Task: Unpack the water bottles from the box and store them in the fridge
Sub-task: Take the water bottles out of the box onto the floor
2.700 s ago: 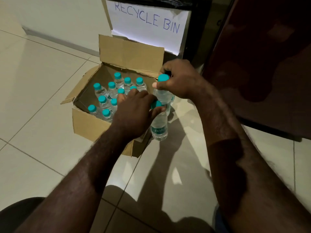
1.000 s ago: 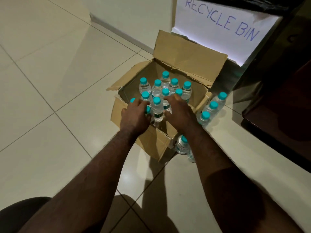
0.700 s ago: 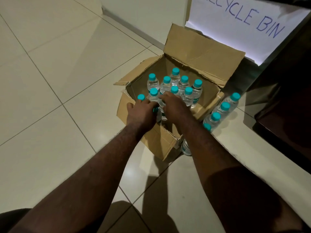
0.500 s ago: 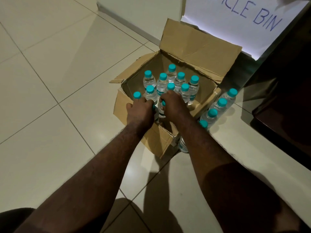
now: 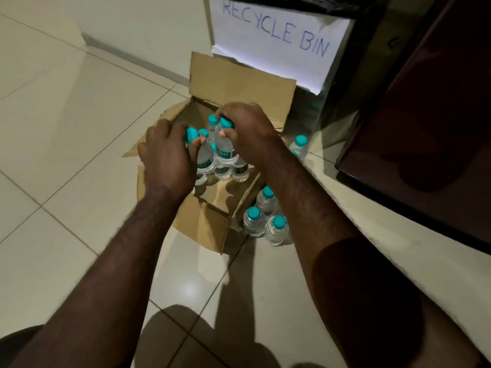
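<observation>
Over the open cardboard box (image 5: 212, 216), seen from the head camera: left hand (image 5: 167, 158) curled tight round the neck of a clear plastic bottle (image 5: 204, 160), teal cap (image 5: 191, 133) poking past the fingers. Right hand (image 5: 249, 136) in a closed grip on a second bottle (image 5: 224, 148) just below its teal cap. Both lifted above more bottles standing inside the box. Beside the box, on glossy beige floor tiles (image 5: 66, 123), four upright bottles (image 5: 265, 219). Behind, a white paper sign (image 5: 273, 41) lettered RECYCLE BIN.
</observation>
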The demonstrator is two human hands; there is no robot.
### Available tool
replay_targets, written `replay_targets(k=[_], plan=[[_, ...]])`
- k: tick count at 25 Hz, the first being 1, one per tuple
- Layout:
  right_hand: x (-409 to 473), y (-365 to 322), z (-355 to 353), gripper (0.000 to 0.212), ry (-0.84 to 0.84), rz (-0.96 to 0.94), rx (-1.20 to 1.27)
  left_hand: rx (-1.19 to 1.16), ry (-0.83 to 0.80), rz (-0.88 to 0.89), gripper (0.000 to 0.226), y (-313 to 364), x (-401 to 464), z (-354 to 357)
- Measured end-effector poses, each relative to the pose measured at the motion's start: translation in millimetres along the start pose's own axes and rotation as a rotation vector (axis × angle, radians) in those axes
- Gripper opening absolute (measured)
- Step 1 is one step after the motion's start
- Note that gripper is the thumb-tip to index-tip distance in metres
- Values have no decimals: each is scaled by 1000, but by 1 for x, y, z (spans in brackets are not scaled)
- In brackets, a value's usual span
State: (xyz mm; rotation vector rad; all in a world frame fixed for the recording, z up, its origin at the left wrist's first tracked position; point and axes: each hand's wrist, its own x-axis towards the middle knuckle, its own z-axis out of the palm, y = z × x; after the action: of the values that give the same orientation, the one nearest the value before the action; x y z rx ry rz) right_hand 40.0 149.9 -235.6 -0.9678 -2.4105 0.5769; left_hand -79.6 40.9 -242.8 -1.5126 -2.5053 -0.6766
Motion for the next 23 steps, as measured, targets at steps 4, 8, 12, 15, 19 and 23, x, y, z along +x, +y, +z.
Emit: replay_targets(k=[4,8,12,15,19,23], plan=[[-10,3,-60,27,110,64,-36,-177,64,105,40,41,5,-26],[-41,20,-99,30,174,172,-47,-265,-29,303,39,82,-8,-23],[-69,49,-102,33,102,334,-67,-250,-164,434,43,111,-32,7],[-90,70,-82,34,59,431,-62,-144,-300,435,43,120,-51,40],[-109,89,-43,39,2,498,-74,-86,-458,427,39,115,-61,74],[-118,102,-12,41,-46,554,-41,-14,-551,437,37,106,-66,93]])
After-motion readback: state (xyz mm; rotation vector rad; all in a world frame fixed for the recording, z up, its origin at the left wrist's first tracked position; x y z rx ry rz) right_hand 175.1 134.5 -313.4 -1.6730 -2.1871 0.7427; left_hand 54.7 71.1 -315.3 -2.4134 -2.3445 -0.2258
